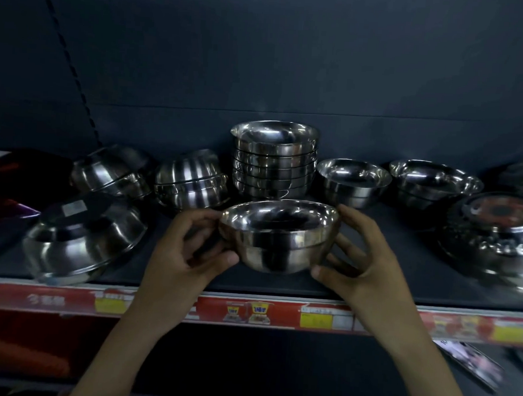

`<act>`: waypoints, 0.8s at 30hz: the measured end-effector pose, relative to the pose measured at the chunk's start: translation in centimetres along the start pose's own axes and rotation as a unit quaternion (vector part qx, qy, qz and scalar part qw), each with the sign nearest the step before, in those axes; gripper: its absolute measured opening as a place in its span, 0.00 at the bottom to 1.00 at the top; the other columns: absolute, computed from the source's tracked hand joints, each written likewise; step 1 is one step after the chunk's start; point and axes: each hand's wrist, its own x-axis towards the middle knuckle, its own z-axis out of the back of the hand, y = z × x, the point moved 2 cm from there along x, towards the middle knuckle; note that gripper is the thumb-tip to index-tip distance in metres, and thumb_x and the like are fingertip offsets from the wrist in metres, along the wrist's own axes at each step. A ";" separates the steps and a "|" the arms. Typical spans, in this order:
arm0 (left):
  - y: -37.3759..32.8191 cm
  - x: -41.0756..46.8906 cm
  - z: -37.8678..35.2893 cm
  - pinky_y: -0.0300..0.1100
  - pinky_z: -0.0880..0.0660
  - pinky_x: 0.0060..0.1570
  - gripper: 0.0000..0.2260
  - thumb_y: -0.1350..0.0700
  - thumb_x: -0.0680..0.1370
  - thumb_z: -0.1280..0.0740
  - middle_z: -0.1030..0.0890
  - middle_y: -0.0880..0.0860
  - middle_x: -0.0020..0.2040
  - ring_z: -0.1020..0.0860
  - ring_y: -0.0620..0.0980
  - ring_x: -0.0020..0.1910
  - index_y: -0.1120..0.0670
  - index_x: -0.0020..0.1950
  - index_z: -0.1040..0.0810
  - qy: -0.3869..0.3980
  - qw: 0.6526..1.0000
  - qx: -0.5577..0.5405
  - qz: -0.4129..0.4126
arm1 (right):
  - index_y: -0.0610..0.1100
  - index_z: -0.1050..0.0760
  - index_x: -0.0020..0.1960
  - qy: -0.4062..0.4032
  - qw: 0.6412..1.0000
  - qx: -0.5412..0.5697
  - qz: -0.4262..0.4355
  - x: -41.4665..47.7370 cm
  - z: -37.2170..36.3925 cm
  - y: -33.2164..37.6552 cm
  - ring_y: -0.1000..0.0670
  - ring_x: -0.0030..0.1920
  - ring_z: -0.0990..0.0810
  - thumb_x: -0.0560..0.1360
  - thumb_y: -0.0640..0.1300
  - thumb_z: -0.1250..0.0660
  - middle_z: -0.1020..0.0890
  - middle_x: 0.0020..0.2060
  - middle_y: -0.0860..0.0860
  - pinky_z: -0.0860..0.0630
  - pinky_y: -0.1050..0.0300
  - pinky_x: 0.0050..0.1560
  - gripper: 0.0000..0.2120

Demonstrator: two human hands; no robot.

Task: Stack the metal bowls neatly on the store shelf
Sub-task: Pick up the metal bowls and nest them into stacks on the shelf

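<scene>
Landmark: the tall stack of bowls, upright, open side up, near the back middle of the shelf.
Far left of the stack: a dark red object, blurred, at the frame edge.
Left front of the stack: a large overturned bowl, tilted, with a pale label on its base, near the shelf's front edge.
Left of the stack, further back: a tilted overturned pile, then a second overturned pile just beside the stack.
Left hand: in front of the stack, curled around the held bowl's left side, thumb low on the wall, fingertips at the rim.
Held bowl: directly in front of the stack, upright, open side up, gripped between both hands above the shelf front.
Right hand: curled on the bowl's right side, thumb low, index finger at the rim.
Right of the stack: an upright small bowl pile just beside it, then another upright pile.
Far right of the stack: a patterned metal dish, partly blurred.
Surface: dark, matte shelf board; along its front edge a red price strip with yellow tags.
Room: dark back panel behind the stack, with a slotted upright rail to the left; dim lighting.
</scene>
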 end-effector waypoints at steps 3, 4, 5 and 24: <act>0.4 0.0 0.1 0.33 0.24 0.54 0.20 0.66 0.66 0.25 0.17 0.52 0.54 0.20 0.45 0.61 0.57 0.56 0.24 0.007 1.000 -0.011 0.007 | 0.56 0.28 0.65 0.010 1.000 0.000 -0.012 -0.2 0.3 0.1 0.57 0.66 0.22 0.66 0.21 0.27 0.18 0.60 0.61 0.22 0.62 0.57 0.39; 0.5 0.0 0.2 0.34 0.24 0.55 0.21 0.64 0.65 0.24 0.17 0.53 0.55 0.20 0.45 0.61 0.58 0.56 0.24 0.009 1.000 -0.016 0.010 | 0.56 0.27 0.65 0.011 1.000 0.002 -0.019 -0.2 0.4 0.1 0.58 0.65 0.22 0.67 0.21 0.28 0.18 0.59 0.61 0.21 0.63 0.56 0.38; 0.7 0.1 0.2 0.34 0.24 0.57 0.23 0.63 0.64 0.22 0.17 0.54 0.55 0.20 0.46 0.62 0.58 0.56 0.24 0.013 1.000 -0.018 0.013 | 0.56 0.27 0.64 0.012 1.000 0.007 -0.027 -0.2 0.5 0.1 0.58 0.64 0.21 0.67 0.21 0.28 0.18 0.59 0.60 0.21 0.64 0.55 0.37; 0.2 0.2 1.0 0.39 0.26 0.62 0.34 0.45 0.63 0.24 0.19 0.42 0.63 0.23 0.41 0.65 0.44 0.70 0.27 0.078 0.994 0.047 0.053 | 0.51 0.25 0.64 0.034 0.998 0.010 -0.050 -0.7 0.6 1.4 0.57 0.59 0.18 0.60 0.43 0.23 0.15 0.56 0.57 0.23 0.69 0.54 0.33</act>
